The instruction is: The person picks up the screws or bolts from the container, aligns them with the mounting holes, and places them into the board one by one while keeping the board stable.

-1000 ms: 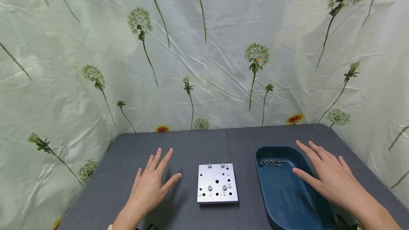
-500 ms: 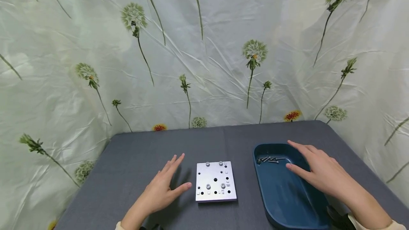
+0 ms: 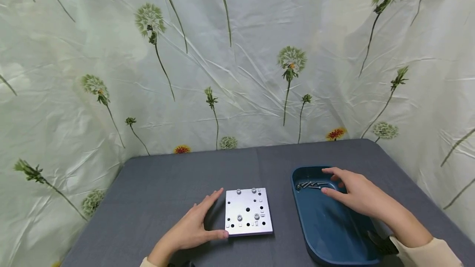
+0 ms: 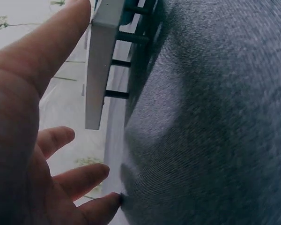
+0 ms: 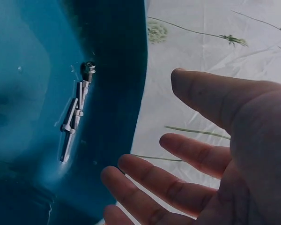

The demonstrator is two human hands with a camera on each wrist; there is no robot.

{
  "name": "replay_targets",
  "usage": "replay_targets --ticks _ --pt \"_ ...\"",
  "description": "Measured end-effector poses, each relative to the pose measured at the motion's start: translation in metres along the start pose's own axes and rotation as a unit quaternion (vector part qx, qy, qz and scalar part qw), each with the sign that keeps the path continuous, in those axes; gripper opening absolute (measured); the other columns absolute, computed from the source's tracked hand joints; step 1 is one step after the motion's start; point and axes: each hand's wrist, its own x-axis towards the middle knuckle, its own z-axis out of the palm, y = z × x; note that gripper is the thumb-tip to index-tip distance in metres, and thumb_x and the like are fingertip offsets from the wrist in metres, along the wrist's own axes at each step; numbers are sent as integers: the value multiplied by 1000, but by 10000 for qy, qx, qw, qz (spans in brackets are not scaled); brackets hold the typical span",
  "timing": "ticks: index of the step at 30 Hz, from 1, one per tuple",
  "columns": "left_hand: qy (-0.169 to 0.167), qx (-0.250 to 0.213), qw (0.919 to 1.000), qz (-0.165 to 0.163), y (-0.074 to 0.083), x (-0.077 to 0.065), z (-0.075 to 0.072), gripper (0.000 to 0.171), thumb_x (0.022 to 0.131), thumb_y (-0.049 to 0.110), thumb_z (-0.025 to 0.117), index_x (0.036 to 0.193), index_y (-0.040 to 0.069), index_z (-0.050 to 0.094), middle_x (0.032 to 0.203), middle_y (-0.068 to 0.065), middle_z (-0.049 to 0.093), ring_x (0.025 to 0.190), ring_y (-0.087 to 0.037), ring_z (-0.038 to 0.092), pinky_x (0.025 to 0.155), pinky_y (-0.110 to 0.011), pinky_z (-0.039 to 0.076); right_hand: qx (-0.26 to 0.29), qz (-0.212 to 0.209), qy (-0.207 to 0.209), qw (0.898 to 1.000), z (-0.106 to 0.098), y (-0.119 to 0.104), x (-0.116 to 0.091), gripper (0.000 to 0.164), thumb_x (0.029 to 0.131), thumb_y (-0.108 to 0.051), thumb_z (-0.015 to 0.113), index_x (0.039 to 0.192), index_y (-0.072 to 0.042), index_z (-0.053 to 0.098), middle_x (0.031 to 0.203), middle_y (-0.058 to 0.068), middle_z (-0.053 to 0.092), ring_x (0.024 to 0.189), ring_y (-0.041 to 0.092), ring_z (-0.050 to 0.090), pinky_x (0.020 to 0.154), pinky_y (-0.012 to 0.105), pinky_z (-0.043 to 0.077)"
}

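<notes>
A square silver metal plate with holes and several bolt heads on top lies mid-table. Threaded bolt shanks stick out beneath the plate in the left wrist view, between it and the cloth. My left hand is at the plate's left side, thumb tip right at the front left corner, fingers spread. Over the far end of a blue tray hovers my right hand, fingers relaxed and holding nothing. Several loose bolts lie in the tray's far end, apart from the fingers.
A dark grey cloth covers the table. Behind it hangs a pale curtain printed with dandelions. The blue tray's raised walls stand to the right of the plate.
My left hand has moved right to the plate's edge, its thumb reaching the corner. My right hand has shifted slightly left over the tray, toward the bolts, its fingers bending more.
</notes>
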Motion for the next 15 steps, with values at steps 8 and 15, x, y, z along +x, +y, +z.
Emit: replay_targets --ticks 8,15 --pt "-80 -109 9999 89 -6 5 6 120 75 55 96 171 24 31 173 -20 36 162 -54 24 120 -86 8 150 37 -332 9993 3 -2 7 61 104 -40 72 149 0 58 122 17 75 103 29 73 81 47 61" --pt "-156 -158 9997 31 -11 8 8 119 75 56 95 171 25 32 174 -21 34 163 -53 21 120 -87 3 290 88 -687 9972 4 -1 17 57 104 -33 72 146 2 59 111 9 76 90 20 73 75 42 60"
